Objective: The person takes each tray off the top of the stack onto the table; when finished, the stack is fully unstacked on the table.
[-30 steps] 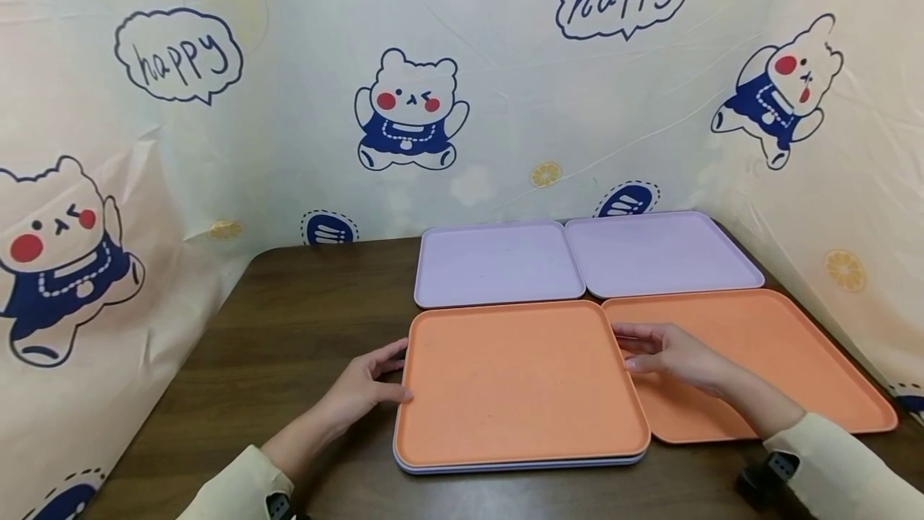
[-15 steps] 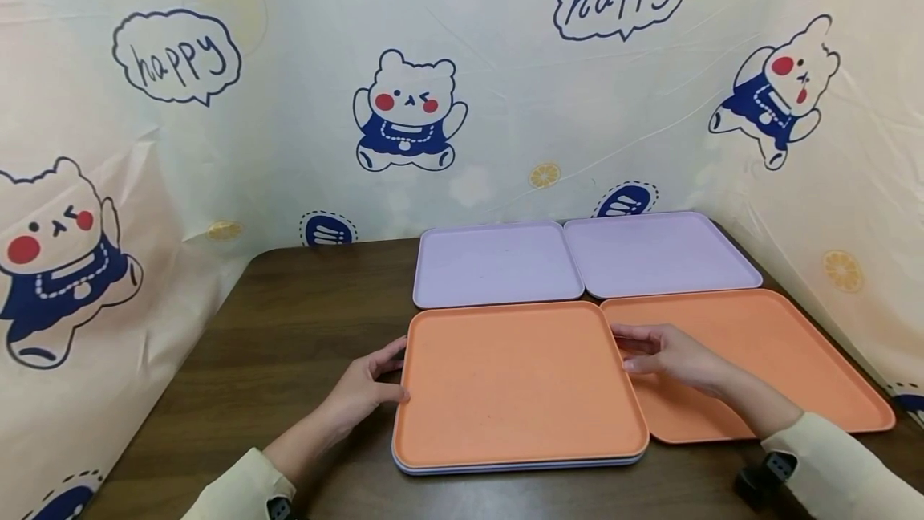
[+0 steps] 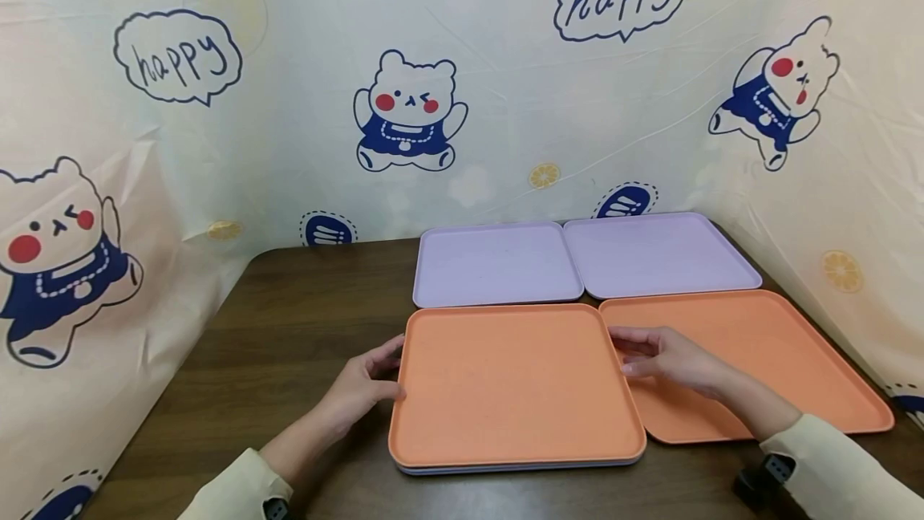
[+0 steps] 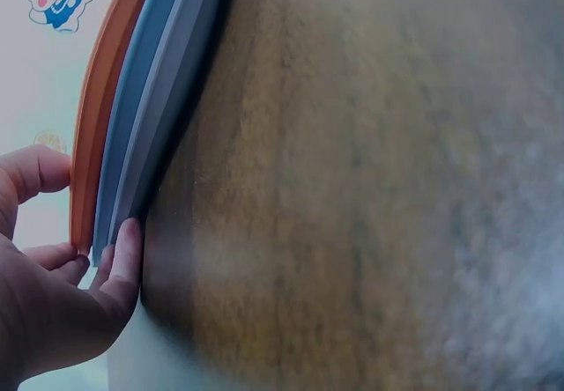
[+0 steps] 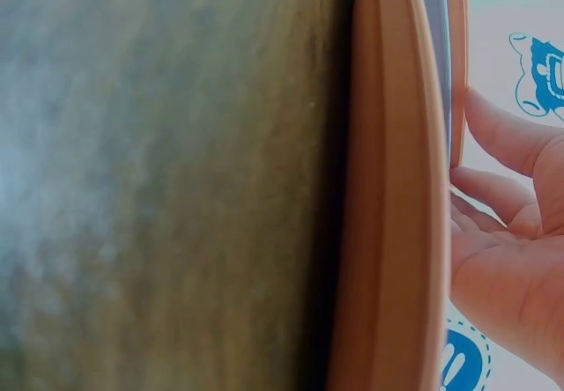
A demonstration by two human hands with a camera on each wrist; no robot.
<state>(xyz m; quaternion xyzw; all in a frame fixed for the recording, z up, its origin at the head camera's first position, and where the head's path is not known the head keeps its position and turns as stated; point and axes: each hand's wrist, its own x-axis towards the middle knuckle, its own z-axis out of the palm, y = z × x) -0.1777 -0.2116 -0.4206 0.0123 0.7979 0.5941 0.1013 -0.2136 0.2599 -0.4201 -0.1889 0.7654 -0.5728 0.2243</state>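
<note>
An orange tray (image 3: 516,383) tops a stack in front of me, with a blue tray (image 4: 145,100) and a grey-lilac tray (image 4: 172,100) under it. My left hand (image 3: 357,392) grips the orange tray's left edge, thumb on the rim and a finger at its underside. Lower fingers of that hand lie along the sides of the trays beneath, in the left wrist view. On the opposite edge my right hand (image 3: 671,358) pinches the same orange tray between thumb and fingers, passing over a second orange tray (image 3: 765,367).
Two lilac trays, a left one (image 3: 498,263) and a right one (image 3: 660,253), lie side by side at the back of the dark wooden table (image 3: 303,287). Behind and beside the table hangs a printed cloth (image 3: 505,87) with bears.
The top orange tray has shifted slightly left and its front edge has risen a little off the trays beneath. Both hands have moved slightly left with it.
</note>
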